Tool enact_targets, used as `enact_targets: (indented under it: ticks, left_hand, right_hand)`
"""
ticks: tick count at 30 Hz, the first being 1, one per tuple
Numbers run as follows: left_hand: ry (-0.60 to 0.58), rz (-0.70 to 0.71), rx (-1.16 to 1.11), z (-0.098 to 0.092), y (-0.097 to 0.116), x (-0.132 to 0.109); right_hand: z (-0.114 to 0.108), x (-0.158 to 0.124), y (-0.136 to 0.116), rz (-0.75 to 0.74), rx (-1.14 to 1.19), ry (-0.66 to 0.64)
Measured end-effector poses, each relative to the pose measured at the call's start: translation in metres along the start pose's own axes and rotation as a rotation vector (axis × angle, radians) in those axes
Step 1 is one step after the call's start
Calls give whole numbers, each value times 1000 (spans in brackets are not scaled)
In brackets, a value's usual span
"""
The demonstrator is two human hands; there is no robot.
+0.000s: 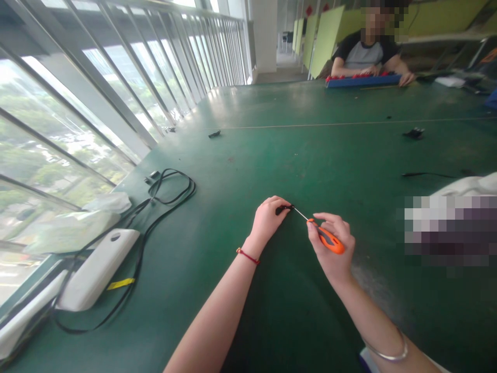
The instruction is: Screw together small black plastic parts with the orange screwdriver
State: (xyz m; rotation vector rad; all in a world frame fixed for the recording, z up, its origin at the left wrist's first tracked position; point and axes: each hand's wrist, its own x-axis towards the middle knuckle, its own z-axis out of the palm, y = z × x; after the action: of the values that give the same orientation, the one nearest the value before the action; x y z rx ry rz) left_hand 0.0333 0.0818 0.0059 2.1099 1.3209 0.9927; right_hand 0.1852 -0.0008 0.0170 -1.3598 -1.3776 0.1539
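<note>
Near the middle of the green table (233, 228), my left hand (268, 216) pinches a small black part (282, 209) against the tabletop; its exact kind is too small to make out. My right hand (336, 247) is closed around a screwdriver (329, 240) with an orange and dark grey handle. The thin metal shaft points left and its tip meets the black part at my left fingertips. My right index finger stretches out above the handle.
At left lie a white device (99, 269), looped black cables (171, 178) and plastic bags (73, 230). Small black parts (414, 133) are scattered farther off. Across the table a person sits behind a blue tray (363, 82) with red items. Metal railing (155, 62) borders the left.
</note>
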Motion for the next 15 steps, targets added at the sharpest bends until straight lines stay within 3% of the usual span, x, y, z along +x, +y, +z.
enact_targets:
  ticks: [15]
  left_hand:
    - [4,4,10,0,0,0]
  right_hand:
    - [0,0,0,-26,46,35]
